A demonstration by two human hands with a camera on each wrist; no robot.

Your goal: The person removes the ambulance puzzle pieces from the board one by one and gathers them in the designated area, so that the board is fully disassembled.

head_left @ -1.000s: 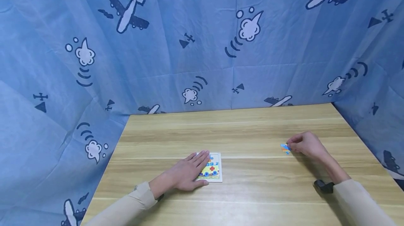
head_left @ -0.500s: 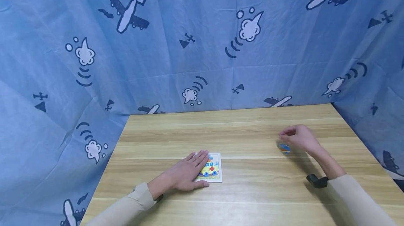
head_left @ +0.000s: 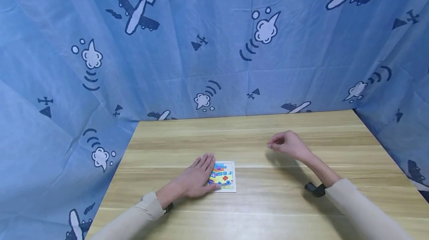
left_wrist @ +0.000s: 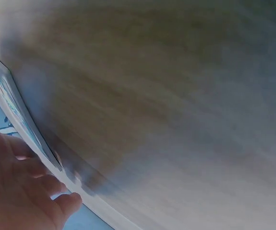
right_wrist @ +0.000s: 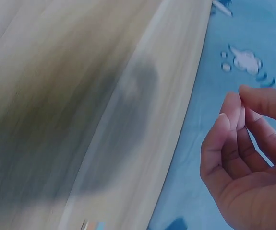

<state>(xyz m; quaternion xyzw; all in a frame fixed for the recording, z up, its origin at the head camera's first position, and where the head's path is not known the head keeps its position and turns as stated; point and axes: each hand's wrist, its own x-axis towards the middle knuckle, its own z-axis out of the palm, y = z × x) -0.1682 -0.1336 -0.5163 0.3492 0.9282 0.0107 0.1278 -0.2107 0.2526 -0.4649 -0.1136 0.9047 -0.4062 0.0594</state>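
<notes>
White-framed square yellow-vehicle puzzle [head_left: 225, 177] partly under left hand [head_left: 196, 181], fingers straight; right hand [head_left: 291, 147] aloft, fingertips together, I can't tell if pinching anything.

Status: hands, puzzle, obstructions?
Left hand flat over the left side of the puzzle. Right hand above the table, thumb meeting fingertip, contents unclear. Puzzle flat on table; left hand blocks part.
</notes>
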